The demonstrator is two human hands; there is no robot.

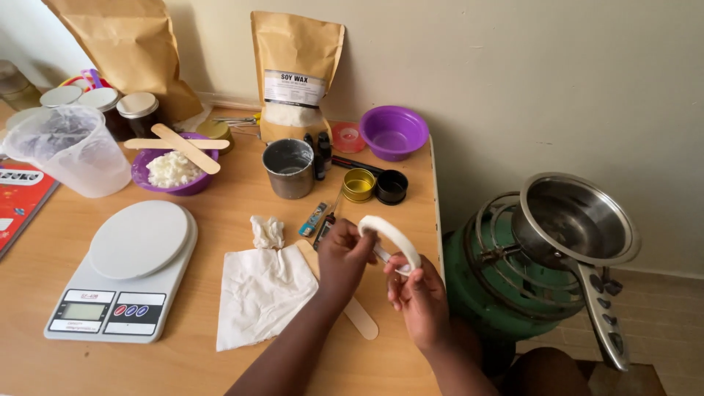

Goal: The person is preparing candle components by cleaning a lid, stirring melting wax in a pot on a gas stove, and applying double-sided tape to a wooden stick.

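My left hand (343, 258) and my right hand (418, 297) both grip a white roll of tape (392, 238), held on edge above the right part of the wooden table (220, 352). The left fingers pinch the roll's near-left rim; the right hand holds its lower right side. Under the hands lies a flat wooden stick (361, 320). Just left of them are a white paper napkin (260, 293) and a crumpled tissue (268, 231).
A white kitchen scale (132, 268), a clear jug (70, 150), a purple bowl of white wax flakes (172, 172) with two sticks, a metal cup (289, 167), small tins, a brown pouch (295, 73) and an empty purple bowl (394, 132) stand around. A green stove bearing a steel pan (576, 220) stands right of the table.
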